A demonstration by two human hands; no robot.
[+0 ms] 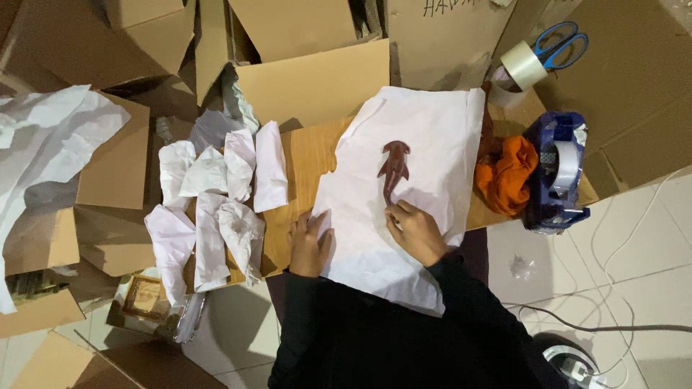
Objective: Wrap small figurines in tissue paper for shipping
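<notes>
A sheet of white paper (411, 180) lies spread over a wooden board (306, 155), and everything else sits around that sheet. On its upper middle rests a small dark reddish-brown carved fish (393, 166), head pointing away from the person, tail toward them. The right hand (414, 230) rests on the sheet just below the fish, its fingertips pinching the tail end. The left hand (310, 241) lies flat with fingers together on the sheet's left edge, partly on the board. Left of the sheet, a cluster of white paper-wrapped bundles (213, 209) crowds the board's far side. Right of the sheet, touching its edge, sits a crumpled orange cloth (504, 176), and beyond that a blue tape dispenser (559, 169). Above the sheet's right corner are a roll of clear tape (522, 65) and blue-handled scissors (562, 43) on cardboard. Open cardboard boxes (310, 79) stand beyond the sheet's top edge and to its left.
</notes>
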